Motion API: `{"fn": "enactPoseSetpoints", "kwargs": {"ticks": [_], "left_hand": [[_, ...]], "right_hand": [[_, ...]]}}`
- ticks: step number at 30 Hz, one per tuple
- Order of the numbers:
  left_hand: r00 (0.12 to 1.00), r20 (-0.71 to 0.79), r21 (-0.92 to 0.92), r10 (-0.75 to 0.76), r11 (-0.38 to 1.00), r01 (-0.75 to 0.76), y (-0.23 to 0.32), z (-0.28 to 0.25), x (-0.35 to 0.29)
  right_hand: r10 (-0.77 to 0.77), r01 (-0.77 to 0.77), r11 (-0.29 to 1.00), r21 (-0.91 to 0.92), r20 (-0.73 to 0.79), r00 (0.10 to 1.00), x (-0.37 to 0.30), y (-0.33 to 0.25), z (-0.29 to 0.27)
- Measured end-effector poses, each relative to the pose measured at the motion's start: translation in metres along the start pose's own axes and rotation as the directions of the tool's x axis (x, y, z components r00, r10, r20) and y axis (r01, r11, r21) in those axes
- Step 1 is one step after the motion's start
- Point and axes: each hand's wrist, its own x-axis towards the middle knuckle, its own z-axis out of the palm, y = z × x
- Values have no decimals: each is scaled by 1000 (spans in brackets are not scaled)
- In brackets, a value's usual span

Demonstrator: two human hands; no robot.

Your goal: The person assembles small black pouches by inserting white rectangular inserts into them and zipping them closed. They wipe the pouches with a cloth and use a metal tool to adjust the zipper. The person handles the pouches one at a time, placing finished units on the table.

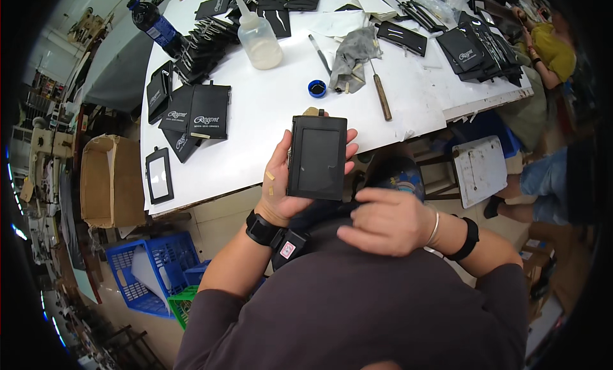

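A dark plastic bottle with a blue label (158, 30) stands near the left edge of the white tabletop (255, 101). Off its near left corner — an open brown cardboard box (128, 191) and a blue lattice plastic crate (168, 253).

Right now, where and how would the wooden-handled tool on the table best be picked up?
Grip the wooden-handled tool around its thick handle, probably with the right hand from the near side, since the left hand holds the black card holder. The handle end lies nearer; the thin metal shaft points away, beside the grey cloth.
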Motion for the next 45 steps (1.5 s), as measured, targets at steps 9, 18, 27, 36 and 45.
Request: {"fn": "enactPoseSetpoints", "kwargs": {"ticks": [9,18,27,36,45], "left_hand": [[999,21,24,24,999,-25,4,5,-3],[999,-52,4,0,1000,0,-5,9,-10],[973,-110,136,204,973,-189,25,3,-21],[977,-90,151,195,972,-180,36,-10,-20],[982,-146,275,124,958,-80,41,-14,-22]], "right_hand": [[-37,1,989,148,241,970,-15,-17,17],[420,-444,871,-210,-149,895,9,22,-9],[290,-288,919,-269,-32,956,-9,48,-32],[782,-802,526,-283,-209,587,47,215,-102],[999,-848,45,-529,10,47,67,292,-14]]}}
